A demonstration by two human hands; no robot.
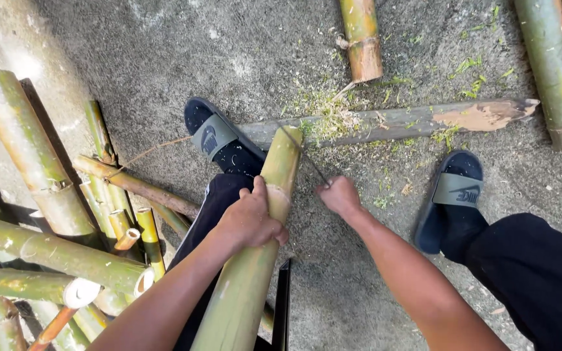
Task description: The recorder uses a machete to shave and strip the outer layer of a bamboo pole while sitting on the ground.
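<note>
1. Left hand (250,220) is wrapped tight around a thick green bamboo pole (248,273), fingers curled over the top, gripping it just below a pale node ring.
2. That pole runs from the bottom edge of the view up and slightly right, its far end resting against a split wooden log (398,122) lying across the concrete floor (164,58).
3. Right hand (339,195) is closed in a fist around the handle of a thin dark blade (304,156), which slants up-left to meet the tip of the pole.
4. Blade touches the pole close to its upper end; whether it has bitten in, I cannot tell.
5. Green and pale shavings (333,110) are scattered around the log, right at the contact spot.
6. Two feet in dark slide sandals: left sandal (219,138) just beside the pole's tip, right sandal (453,195) well apart to the right, near the log's splintered end.
7. Over on the left, a pile of cut bamboo pieces (53,253), green and yellow, lying crisscross.
8. Top of the view: a yellowish bamboo stub (362,39) and, top right, a big green bamboo trunk (554,71) on the floor.
</note>
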